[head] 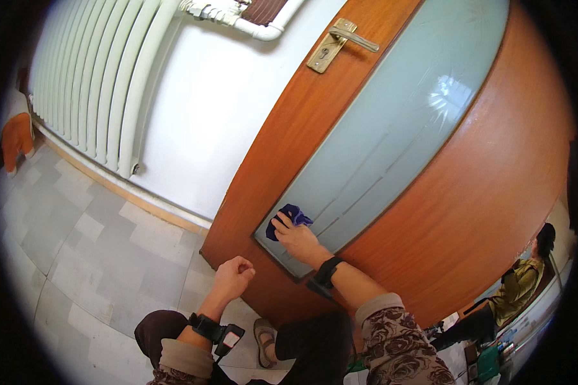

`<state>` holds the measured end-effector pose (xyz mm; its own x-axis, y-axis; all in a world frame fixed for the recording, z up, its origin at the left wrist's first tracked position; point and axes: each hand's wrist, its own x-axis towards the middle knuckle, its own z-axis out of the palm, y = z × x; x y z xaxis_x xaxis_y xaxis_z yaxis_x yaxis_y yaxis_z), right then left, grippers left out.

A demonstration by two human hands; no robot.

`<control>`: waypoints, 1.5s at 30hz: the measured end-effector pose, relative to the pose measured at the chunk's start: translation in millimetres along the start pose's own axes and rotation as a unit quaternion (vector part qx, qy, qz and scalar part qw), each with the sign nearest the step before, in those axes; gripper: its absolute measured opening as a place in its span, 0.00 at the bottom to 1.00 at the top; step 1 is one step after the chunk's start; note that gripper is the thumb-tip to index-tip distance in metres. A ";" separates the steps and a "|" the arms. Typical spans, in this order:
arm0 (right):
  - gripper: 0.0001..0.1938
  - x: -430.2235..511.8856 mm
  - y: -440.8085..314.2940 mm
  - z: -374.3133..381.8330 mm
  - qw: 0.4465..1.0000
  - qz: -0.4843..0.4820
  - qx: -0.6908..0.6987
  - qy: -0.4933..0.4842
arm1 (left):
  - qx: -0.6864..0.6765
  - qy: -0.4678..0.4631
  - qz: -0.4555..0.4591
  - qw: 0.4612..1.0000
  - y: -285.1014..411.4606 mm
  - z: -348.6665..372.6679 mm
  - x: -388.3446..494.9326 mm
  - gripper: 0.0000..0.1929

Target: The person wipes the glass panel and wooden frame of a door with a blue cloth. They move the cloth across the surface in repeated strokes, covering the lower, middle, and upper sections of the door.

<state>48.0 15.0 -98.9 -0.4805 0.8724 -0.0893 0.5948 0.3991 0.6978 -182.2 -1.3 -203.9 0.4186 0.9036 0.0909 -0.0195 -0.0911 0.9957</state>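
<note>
My right hand [296, 240] presses a crumpled dark purple cloth [294, 215] against the lower left corner of the frosted glass panel [361, 154] in a wooden door [269, 159]. Its fingers spread over the cloth. My left hand [233, 279] is held in the air before the door's bottom edge, its fingers curled and nothing seen in them. A black strap with a device sits on each wrist. Up the door is a metal lever handle [354, 38] on a worn plate.
A white radiator [101, 82] and pipe [265, 32] are on the wall at the left. Grey patterned tiles [106, 269] cover the floor. An orange and white object [17, 134] stands at the far left. Another person [518, 288] sits at the far right, beside a green item [488, 363].
</note>
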 end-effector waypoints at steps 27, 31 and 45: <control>0.21 -47.1 -18.4 3.9 0.999 0.024 0.018 0.043 | 0.113 -0.065 0.033 0.991 3.6 -1.5 -10.7 0.10; 0.19 -58.3 20.6 -36.0 0.997 0.052 -0.039 0.032 | 0.102 -0.076 0.053 0.990 4.4 -0.7 -9.7 0.10; 0.21 -34.5 163.3 -150.5 0.870 0.330 -0.188 0.313 | 0.133 -0.103 0.040 0.985 1.7 19.7 -9.0 0.11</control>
<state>64.7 7.6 125.1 -0.4422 0.5041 0.7418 0.6776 -0.3541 0.6446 -168.2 -17.8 -203.5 0.6019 0.7870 0.1352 0.1668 -0.2895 0.9425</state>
